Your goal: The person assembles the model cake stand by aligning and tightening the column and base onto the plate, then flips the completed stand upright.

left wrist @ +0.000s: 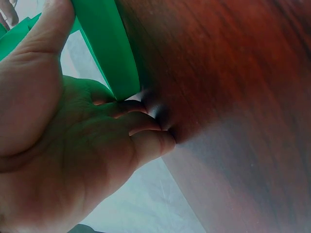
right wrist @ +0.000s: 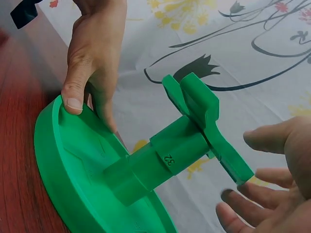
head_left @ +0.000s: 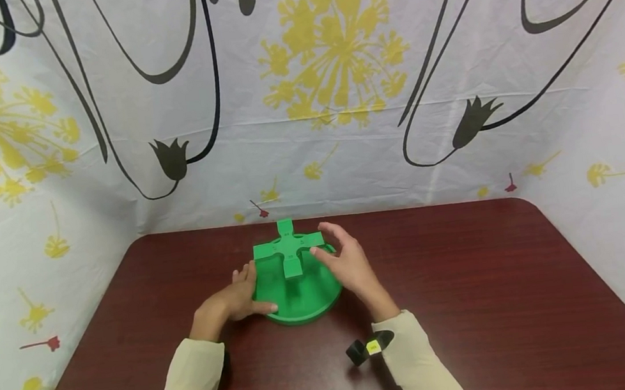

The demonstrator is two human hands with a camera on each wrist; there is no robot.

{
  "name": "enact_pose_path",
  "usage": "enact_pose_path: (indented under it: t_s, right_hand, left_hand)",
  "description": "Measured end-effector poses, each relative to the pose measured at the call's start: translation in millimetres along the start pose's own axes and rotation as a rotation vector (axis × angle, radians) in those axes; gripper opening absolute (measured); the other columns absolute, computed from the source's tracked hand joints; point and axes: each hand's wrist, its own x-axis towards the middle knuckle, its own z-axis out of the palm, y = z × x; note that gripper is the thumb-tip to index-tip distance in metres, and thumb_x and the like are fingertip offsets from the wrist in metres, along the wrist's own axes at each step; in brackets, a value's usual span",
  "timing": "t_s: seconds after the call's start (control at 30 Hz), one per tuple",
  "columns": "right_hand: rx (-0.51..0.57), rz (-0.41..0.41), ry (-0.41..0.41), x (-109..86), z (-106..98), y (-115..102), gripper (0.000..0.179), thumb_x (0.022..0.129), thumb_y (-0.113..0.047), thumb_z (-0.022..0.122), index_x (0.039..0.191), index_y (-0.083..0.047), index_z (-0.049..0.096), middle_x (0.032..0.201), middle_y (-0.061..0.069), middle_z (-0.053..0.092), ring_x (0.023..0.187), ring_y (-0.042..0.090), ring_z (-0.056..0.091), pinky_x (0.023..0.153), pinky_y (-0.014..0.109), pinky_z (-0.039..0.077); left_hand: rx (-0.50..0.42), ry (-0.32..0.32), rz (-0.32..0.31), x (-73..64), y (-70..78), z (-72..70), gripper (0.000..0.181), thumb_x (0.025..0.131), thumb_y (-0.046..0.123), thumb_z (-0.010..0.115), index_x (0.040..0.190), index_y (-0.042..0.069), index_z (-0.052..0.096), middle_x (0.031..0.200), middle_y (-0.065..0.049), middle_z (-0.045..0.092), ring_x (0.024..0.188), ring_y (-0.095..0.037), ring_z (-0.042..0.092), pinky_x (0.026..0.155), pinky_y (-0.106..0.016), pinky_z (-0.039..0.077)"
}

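A round green plastic base (head_left: 304, 302) with a raised rim lies on the table. From its middle rises a stepped post (right wrist: 153, 160), marked 32, topped by a four-armed green cross (head_left: 288, 246). My left hand (head_left: 232, 299) grips the base's left side, thumb over the rim and fingers along the outside, down at the tabletop. On the opposite side, my right hand (head_left: 352, 269) stands with thumb and fingers spread around the end of the cross's right arm. In the right wrist view, its fingertips come right up to that arm's tip.
The dark red-brown wooden table (head_left: 475, 299) has rounded far corners. White cloth (head_left: 297, 164) printed with yellow and grey flowers hangs behind it and along both sides. A black strap device with a yellow label (head_left: 373, 347) sits on my right wrist.
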Motion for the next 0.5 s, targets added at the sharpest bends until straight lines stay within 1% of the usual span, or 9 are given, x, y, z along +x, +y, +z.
enact_pose_path:
  t_s: [0.1,0.23,0.33,0.5]
  right_hand:
    - [-0.027,-0.008,-0.011,0.0,0.7,-0.2,0.048,0.092,-0.015,0.072,0.137,-0.014,0.058,0.137,0.009,0.06,0.126,0.029,0.057,0.097,0.047,0.05]
    - [-0.038,-0.013,0.003,-0.2,1.0,-0.2,0.042,0.091,-0.013,0.072,0.131,-0.016,0.062,0.13,0.01,0.064,0.116,0.029,0.063,0.09,0.045,0.053]
    - [-0.037,-0.013,0.01,-0.3,1.1,0.3,0.038,0.091,-0.013,0.072,0.128,-0.015,0.064,0.126,0.011,0.066,0.111,0.03,0.065,0.087,0.044,0.054]
    - [-0.052,-0.017,0.01,-0.3,1.5,1.6,0.031,0.091,-0.013,0.072,0.122,-0.011,0.068,0.12,0.009,0.069,0.102,0.027,0.067,0.084,0.041,0.055]
  left_hand:
    - [-0.001,0.001,0.003,-0.3,-0.7,-0.2,0.117,0.089,0.048,0.071,0.157,0.002,-0.012,0.165,-0.022,-0.005,0.151,-0.043,-0.008,0.115,-0.06,0.023]
    - [-0.002,0.003,0.008,-0.3,-1.9,-0.1,0.117,0.089,0.048,0.071,0.157,0.002,-0.012,0.165,-0.022,-0.004,0.151,-0.043,-0.008,0.115,-0.061,0.024]
    - [-0.007,0.006,0.01,-0.4,-1.4,-0.2,0.117,0.089,0.048,0.071,0.157,0.002,-0.012,0.165,-0.022,-0.004,0.151,-0.043,-0.008,0.115,-0.06,0.024]
    - [-0.015,0.001,0.012,-0.5,-0.9,-0.2,0.115,0.09,0.046,0.071,0.157,0.002,-0.011,0.165,-0.022,-0.005,0.151,-0.042,-0.009,0.115,-0.06,0.023]
